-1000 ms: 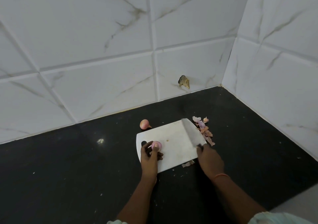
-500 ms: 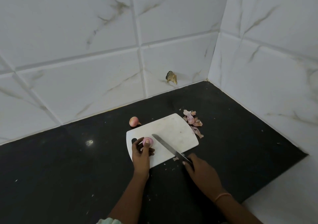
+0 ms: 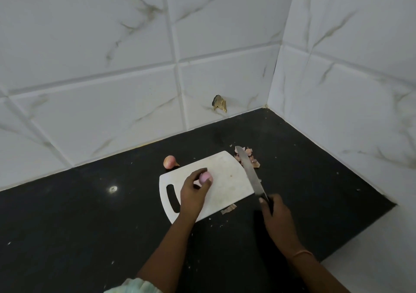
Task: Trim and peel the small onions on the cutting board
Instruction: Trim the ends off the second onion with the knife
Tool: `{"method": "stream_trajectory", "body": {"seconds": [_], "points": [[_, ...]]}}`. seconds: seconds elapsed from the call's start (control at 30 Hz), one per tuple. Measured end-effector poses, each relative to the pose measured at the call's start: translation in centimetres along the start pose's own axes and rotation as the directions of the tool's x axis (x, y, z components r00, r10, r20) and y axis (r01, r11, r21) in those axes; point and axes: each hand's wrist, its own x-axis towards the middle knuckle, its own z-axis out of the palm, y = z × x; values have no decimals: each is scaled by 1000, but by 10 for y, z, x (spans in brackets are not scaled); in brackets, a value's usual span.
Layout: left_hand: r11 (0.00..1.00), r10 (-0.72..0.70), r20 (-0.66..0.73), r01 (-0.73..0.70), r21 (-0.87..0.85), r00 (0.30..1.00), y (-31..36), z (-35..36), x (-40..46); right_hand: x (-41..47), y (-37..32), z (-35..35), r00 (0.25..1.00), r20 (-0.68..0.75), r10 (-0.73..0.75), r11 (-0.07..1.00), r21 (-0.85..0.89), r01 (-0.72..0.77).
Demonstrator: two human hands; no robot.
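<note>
Black counter (image 3: 90, 225), one board (image 3: 227, 184), two onions (image 3: 205, 177), one knife (image 3: 248, 171)

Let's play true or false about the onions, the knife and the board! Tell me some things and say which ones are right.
1. The left hand holds a small onion over the cutting board. True.
2. The right hand is empty. False: it grips a knife.
3. Another onion lies on the black counter, off the board. True.
4. The peels are piled left of the board. False: they lie past its far right corner.
</note>
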Motion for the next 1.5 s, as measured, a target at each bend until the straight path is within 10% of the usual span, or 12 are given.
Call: {"method": "stream_trajectory", "body": {"seconds": [0.2,1.03,1.5], "points": [[975,32,204,-75,208,978,2,25,41,23,-20,7,986,141,-93,996,1,94],[985,45,32,-50,168,998,-27,46,36,81,-50,39,927,337,-165,774,-539,333],[983,75,32,-80,167,997,-25,48,33,104,-39,42,865,482,-140,764,-504,404]]}}
